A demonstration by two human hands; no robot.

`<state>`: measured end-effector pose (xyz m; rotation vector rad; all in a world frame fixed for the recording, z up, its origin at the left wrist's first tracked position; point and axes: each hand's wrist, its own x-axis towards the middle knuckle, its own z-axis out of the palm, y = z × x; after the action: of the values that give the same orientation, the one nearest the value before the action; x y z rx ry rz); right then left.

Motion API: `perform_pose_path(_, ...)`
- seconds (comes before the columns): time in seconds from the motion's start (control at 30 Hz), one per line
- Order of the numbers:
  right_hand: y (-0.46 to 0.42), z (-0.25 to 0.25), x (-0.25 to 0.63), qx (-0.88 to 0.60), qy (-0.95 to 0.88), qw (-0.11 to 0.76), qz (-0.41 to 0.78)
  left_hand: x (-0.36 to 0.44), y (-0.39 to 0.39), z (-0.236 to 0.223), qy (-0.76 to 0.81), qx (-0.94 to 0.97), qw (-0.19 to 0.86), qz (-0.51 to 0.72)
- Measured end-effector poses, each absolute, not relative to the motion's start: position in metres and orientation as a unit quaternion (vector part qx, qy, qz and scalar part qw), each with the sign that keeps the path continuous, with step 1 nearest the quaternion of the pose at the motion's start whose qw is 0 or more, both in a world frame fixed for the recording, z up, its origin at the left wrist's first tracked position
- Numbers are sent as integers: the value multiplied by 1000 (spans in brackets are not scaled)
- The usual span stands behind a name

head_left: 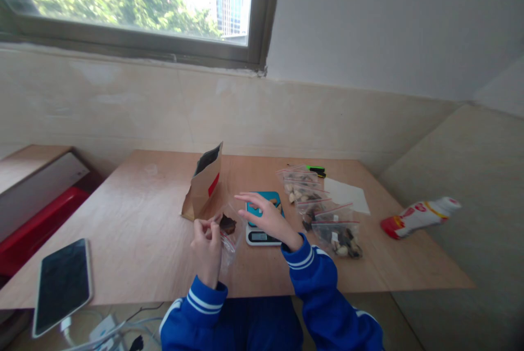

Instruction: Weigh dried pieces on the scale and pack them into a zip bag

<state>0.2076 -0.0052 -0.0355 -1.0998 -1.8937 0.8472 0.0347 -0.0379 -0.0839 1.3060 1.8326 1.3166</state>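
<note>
My left hand is closed in a pinch at the edge of a clear zip bag. A dark brown dried piece shows at that bag, beside my fingertips; whether it lies inside I cannot tell. My right hand is open, its fingers stretched out to the left above a small digital kitchen scale. The scale has a blue-green top and a grey display, and pale pieces lie on it, partly hidden by my hand. Behind my left hand stands an open brown paper bag with a red patch.
Several clear zip bags of pale and dark dried pieces lie right of the scale. Behind them are a white paper and a green-and-black tool. A red-and-white bottle lies far right. A tablet overhangs the front left edge, cable attached.
</note>
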Motion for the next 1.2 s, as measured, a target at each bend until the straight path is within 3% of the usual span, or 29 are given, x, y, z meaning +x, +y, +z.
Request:
perform_pose_path(0.13, 10, -71, 259, -505, -772, 300, 242, 30, -37, -83, 679, 471, 269, 494)
perform_pose_path(0.37, 43, -115, 307, -480, -824, 160, 255, 27, -39, -78, 669, 471, 272, 507)
perform_pose_path(1.2, 50, -123, 286, -447, -843, 238, 183, 25, -41, -85, 635, 469, 319, 525)
